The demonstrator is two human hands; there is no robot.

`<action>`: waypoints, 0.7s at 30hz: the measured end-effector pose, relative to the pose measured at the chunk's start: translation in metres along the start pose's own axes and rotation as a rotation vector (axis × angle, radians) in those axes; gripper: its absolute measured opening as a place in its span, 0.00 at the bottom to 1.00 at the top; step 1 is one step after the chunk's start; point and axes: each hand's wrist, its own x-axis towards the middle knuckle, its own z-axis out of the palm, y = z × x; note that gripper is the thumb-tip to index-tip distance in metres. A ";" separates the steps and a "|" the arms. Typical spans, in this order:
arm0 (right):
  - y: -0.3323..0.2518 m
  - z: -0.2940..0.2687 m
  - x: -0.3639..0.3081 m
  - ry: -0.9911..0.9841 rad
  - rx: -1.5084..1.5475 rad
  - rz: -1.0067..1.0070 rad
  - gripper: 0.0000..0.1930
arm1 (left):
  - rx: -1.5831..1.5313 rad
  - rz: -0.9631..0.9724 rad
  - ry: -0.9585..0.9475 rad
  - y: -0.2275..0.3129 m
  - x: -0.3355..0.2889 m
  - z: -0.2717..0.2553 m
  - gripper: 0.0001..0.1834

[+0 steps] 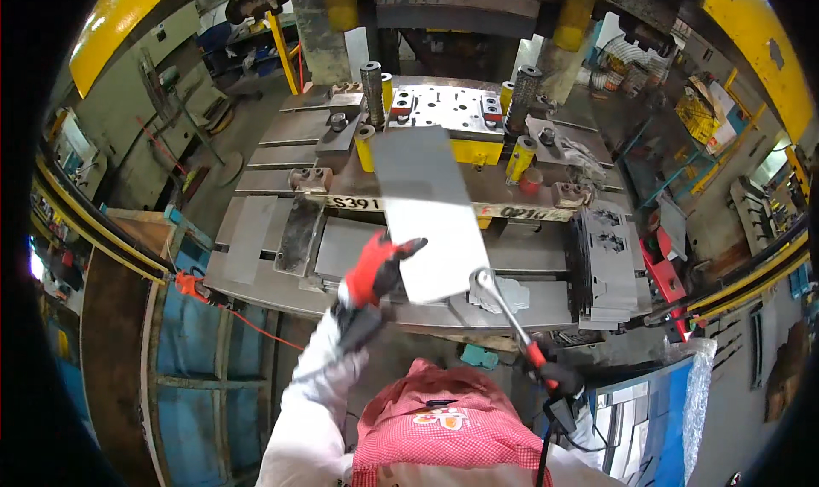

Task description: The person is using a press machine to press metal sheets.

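Grey sheet clamped in our left hand; apart from it, our right hand grips a red-handled tool

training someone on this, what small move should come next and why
I'd probably slide the metal sheet slightly forward over the die, since in this view its far end only overlaps the die's near edge. The left hand grips the sheet's left edge and the right hand holds a round-ended tool at its near right corner.

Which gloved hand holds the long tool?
The right hand: it grips the long tool near its red band. The left hand holds the flat sheet.
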 end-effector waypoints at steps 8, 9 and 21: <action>-0.092 0.040 0.079 0.165 0.022 -0.235 0.30 | -0.485 -0.125 -0.044 -0.125 0.124 -0.023 0.15; -0.097 0.041 0.083 0.166 0.032 -0.220 0.30 | -0.609 -0.180 -0.068 -0.143 0.128 -0.023 0.15; -0.103 0.056 0.079 0.242 0.060 -0.210 0.30 | -0.918 0.194 -0.095 -0.162 0.127 -0.001 0.15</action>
